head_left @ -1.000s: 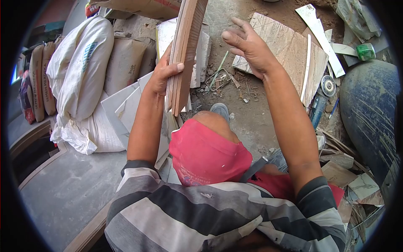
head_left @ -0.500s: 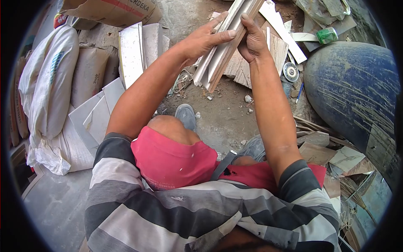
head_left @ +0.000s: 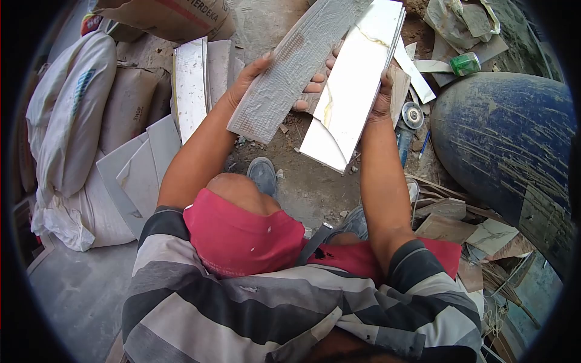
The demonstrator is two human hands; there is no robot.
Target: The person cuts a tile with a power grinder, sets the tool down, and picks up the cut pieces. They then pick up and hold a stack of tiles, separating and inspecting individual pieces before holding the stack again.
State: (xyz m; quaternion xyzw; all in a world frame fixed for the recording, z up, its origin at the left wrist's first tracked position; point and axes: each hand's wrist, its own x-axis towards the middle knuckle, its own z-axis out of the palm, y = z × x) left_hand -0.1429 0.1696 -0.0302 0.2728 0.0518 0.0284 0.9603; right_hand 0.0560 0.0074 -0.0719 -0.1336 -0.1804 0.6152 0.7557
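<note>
In my left hand is a long tile strip, its grey, ridged back facing up. My fingertips curl out from under its right edge. Beside it, my right hand grips a small stack of white tile strips from the right side. The top strip is glossy with a thin brownish vein, and a crack or broken piece shows at its near corner. A narrow gap separates the two hands' loads at their near ends.
An angle grinder lies on the ground right of my right forearm, near a large scratched blue drum. Tile offcuts are piled at the right. Sacks and leaning tiles stand on the left. A green can lies behind.
The strips were held together on edge between both hands. Now they are parted: one is turned back-up in my left hand, the others lie face-up in my right.
</note>
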